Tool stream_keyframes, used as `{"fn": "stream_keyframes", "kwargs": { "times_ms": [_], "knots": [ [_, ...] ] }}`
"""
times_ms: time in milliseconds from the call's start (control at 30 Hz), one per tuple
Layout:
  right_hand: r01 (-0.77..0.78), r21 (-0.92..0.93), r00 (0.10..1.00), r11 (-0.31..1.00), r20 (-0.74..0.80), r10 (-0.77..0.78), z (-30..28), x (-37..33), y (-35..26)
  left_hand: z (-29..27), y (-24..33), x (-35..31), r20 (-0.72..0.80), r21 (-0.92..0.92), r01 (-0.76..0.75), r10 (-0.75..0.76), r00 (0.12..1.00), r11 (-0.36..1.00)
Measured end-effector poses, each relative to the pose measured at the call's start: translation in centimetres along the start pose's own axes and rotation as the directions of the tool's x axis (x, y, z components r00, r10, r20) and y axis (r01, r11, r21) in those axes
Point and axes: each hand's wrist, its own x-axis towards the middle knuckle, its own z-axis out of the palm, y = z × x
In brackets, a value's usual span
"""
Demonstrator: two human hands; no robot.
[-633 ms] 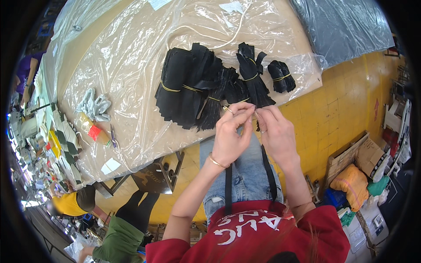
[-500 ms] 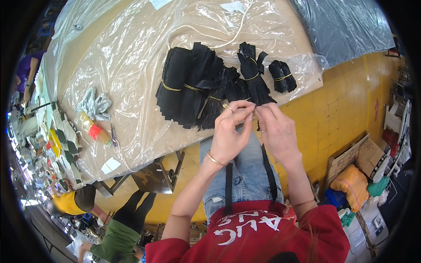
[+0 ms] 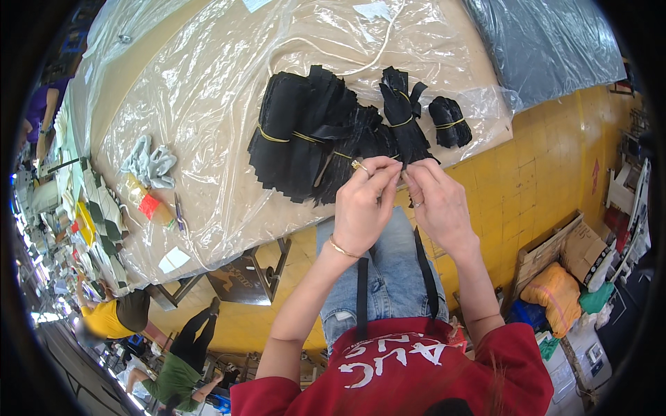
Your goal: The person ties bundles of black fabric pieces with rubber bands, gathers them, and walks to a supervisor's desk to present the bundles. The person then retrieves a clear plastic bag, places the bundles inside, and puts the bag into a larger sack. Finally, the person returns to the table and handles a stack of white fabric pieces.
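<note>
Far to the left of your left hand, on the clear plastic sheet (image 3: 208, 76), lie pale crumpled gloves (image 3: 157, 166) and a slim scissors-like tool (image 3: 180, 212). Nearer, ahead and to the left of this hand, is the wide black fabric bundle (image 3: 276, 118) with a yellow tie; more black strips (image 3: 361, 132) lie between it and the narrow bundle.

Your left hand (image 3: 365, 208) has its thumb and forefinger drawn near each other, almost meeting the fingertips of the other hand. Whether they are closed on something thin, I cannot tell.

The narrow black bundle (image 3: 404, 125) lies directly beyond your fingertips. Its long axis runs away from you, the far end leaning a little left; its near end spreads just beside your right hand (image 3: 439, 208), which is the nearer one. This hand is also bunched at the tips, and what it may pinch is too small to see.

Ahead and to the right of it sits the short black bundle (image 3: 447, 111), apart from the others.
</note>
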Motion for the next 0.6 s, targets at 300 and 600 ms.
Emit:
{"fn": "stream_keyframes", "kwargs": {
  "times_ms": [300,600],
  "knots": [
    [0.035,-0.069,0.997,0.997,-0.064,-0.039,0.29,0.15,-0.13,0.20,-0.24,0.02,-0.003,0.188,-0.107,0.109,0.994,0.976],
    [0.001,0.007,0.998,1.000,-0.063,-0.001,0.10,0.07,0.28,0.07,-0.30,0.17,0.043,0.136,-0.094,0.089,0.995,0.986]
  ]
}}
